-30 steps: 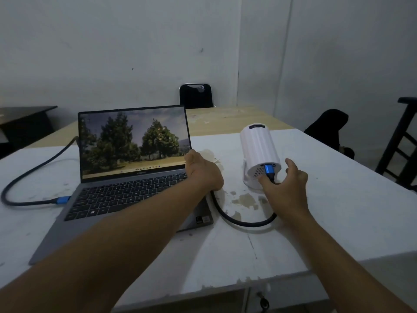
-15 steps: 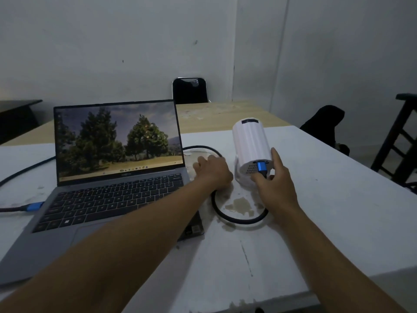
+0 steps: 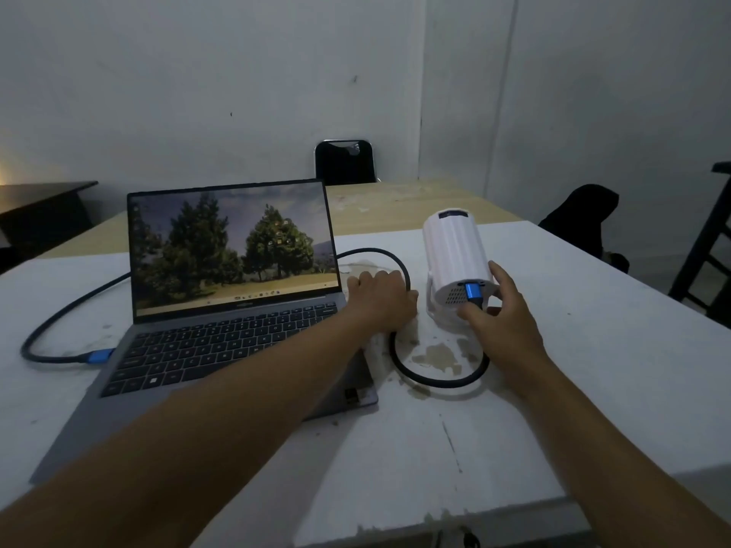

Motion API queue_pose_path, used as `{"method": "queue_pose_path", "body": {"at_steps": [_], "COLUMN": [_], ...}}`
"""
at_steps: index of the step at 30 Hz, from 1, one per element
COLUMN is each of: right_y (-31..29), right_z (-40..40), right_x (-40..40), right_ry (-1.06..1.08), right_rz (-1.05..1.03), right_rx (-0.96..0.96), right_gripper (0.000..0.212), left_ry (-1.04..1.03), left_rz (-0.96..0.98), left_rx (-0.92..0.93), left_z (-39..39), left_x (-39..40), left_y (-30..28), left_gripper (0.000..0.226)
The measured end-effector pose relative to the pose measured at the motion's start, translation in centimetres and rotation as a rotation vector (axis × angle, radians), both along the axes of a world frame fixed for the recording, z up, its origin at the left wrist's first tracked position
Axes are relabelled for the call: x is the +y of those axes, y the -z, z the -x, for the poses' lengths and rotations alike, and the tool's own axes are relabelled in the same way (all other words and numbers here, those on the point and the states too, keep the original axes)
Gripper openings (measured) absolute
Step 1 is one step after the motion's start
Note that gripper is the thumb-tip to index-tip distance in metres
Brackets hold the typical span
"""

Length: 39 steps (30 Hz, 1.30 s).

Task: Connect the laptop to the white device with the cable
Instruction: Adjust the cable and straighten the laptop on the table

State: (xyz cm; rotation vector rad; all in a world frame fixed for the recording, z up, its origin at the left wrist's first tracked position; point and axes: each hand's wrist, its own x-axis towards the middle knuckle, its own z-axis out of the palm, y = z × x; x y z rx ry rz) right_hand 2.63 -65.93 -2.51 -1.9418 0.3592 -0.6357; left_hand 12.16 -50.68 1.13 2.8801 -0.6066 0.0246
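1. The laptop [image 3: 233,310] is set open on the table [image 3: 593,389], screen lit. The white device [image 3: 455,267] lies just to its right, rear face turned toward the camera.
2. One blue plug [image 3: 473,291] of the cable [image 3: 435,379] is seated in the device's rear face. The cable is looped on the table, passed behind the laptop, and brought round to the laptop's left edge, where the other blue plug [image 3: 99,355] sits. Whether it is fully pushed in cannot be told.
3. The right hand [image 3: 502,314] is held at the device's rear; the thumb and fingers [image 3: 499,270] are spread round the housing and plug, with no clear pinch seen.
4. The left hand [image 3: 381,300] is rested on the cable beside the laptop's right edge, fingers curled down over it.
5. Step judged: the device plug is being seated. The housing should be steadied while the plug is pressed straight in, not at an angle.
6. Slack should be kept in the loop so the light device is not tugged over.
7. The left-edge plug should then be checked.
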Motion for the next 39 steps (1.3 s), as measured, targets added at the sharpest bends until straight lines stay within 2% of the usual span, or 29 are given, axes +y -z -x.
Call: {"method": "queue_pose_path", "body": {"at_steps": [5,8,9,12,14,16,18,20,23,26,34,39], "right_y": [-0.1,-0.5,-0.7,-1.5,-2.2,-2.3,-2.0,-1.6,-0.6,0.3,0.9,0.7], "right_z": [0.2,1.2,1.7,3.4,4.5,5.6,6.7,7.0,6.7,7.2,7.5,8.2], "right_x": [0.2,0.8,1.1,2.9,6.2,9.7,13.9,17.6,20.3,21.0,20.6,20.5], "right_ry": [0.003,0.143,0.23,0.422,0.394,0.278,0.102,-0.014,0.071,0.112,0.072,0.063], "right_rz": [-0.044,-0.049,0.027,0.425,0.544,0.555,0.524,0.463,0.496,0.483,0.391,0.369], "right_rx": [-0.021,-0.126,-0.2,-0.421,-0.509,-0.554,-0.505,-0.332,0.003,0.177,0.223,0.215], "right_gripper": [0.083,0.069,0.064,0.042,0.031,0.026,0.023,0.032,0.055,0.063,0.057,0.062], "left_ry": [-0.012,-0.063,-0.089,-0.158,-0.226,-0.296,-0.35,-0.411,-0.505,-0.514,-0.456,-0.451], "left_rz": [0.145,0.238,0.274,0.372,0.377,0.349,0.341,0.355,0.311,0.274,0.346,0.326], "left_rx": [-0.082,-0.124,-0.138,-0.168,-0.189,-0.193,-0.176,-0.14,-0.045,-0.019,-0.038,-0.036], "left_z": [1.7,3.0,3.5,5.5,7.1,8.3,9.7,11.1,12.9,14.2,14.6,14.5], "left_x": [6.3,12.1,14.3,20.4,24.6,27.2,29.2,30.8,32.4,33.7,34.3,34.6], "left_y": [-0.3,-0.8,-0.9,-0.7,-0.1,0.5,1.1,1.5,2.5,3.8,4.3,4.2], "left_gripper": [0.059,0.053,0.052,0.05,0.048,0.049,0.05,0.053,0.06,0.061,0.046,0.041]}}
